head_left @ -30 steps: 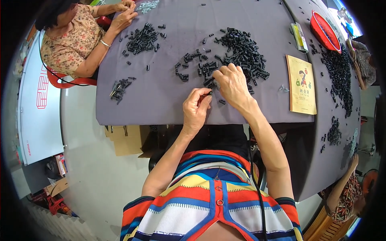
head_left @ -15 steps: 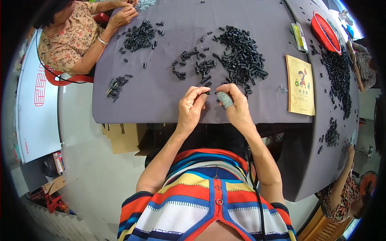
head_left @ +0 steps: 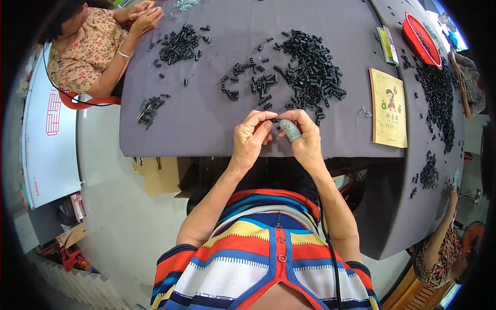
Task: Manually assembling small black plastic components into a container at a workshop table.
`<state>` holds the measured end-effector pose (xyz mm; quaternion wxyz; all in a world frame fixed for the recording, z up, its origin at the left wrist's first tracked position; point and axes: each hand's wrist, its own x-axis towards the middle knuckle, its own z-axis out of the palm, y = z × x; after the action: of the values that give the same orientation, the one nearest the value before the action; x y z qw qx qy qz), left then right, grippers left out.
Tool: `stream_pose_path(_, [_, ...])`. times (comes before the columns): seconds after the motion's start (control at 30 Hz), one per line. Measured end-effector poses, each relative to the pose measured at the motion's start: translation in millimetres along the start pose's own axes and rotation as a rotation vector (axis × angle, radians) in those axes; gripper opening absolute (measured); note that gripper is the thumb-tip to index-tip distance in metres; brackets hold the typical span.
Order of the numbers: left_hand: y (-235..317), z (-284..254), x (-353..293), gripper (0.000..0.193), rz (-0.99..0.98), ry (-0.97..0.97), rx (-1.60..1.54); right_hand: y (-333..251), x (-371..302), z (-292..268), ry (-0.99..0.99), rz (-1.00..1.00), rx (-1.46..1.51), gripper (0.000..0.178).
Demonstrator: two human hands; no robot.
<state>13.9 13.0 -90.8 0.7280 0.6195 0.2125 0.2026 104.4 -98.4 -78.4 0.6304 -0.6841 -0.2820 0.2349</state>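
My left hand is closed in a pinch on a small black plastic piece, just above the table's near edge. My right hand is close beside it, fingers bent in, its fingertips meeting the end of that piece. A speckled grey finger cover wraps a digit of the right hand. Something small and dark shows at the right fingertips, too small to name. Beyond my hands lie a large pile of short black tubular pieces and a smaller cluster.
On the grey-covered table, more black pieces lie near a person at the far left. A yellow booklet is to the right. Farther right are a red basket and another long black heap.
My hands have come together; the right moved left until its fingertips reached the black piece held by the left. At the far left, the other person's hands moved slightly leftward.
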Motion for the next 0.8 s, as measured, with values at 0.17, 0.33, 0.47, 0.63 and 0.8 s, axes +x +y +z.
stream_pose_path(0.17, [-1.9, 3.1, 1.2, 0.013, 0.017, -0.004, -0.043, -0.4, -0.5, -2.0, 0.012, -0.016, 0.019, 0.023])
stream_pose_path(0.33, [-4.0, 3.6, -0.1, 0.013, -0.071, -0.025, -0.168, -1.3, 0.1, -1.5, -0.004, -0.041, 0.008, 0.022])
stream_pose_path(0.47, [-4.7, 3.2, -1.0, 0.015, -0.050, -0.040, -0.145, -2.8, -1.2, -3.4, -0.026, -0.006, 0.009, 0.020])
stream_pose_path(0.63, [-2.4, 7.8, -4.2, 0.018, -0.113, 0.007, -0.549, 0.1, -3.3, -1.0, -0.028, 0.096, 0.176, 0.015])
stream_pose_path(0.8, [-0.9, 9.7, -6.1, 0.016, -0.146, -0.011, -0.700, 5.9, -8.1, 1.4, 0.020, 0.138, 0.456, 0.009])
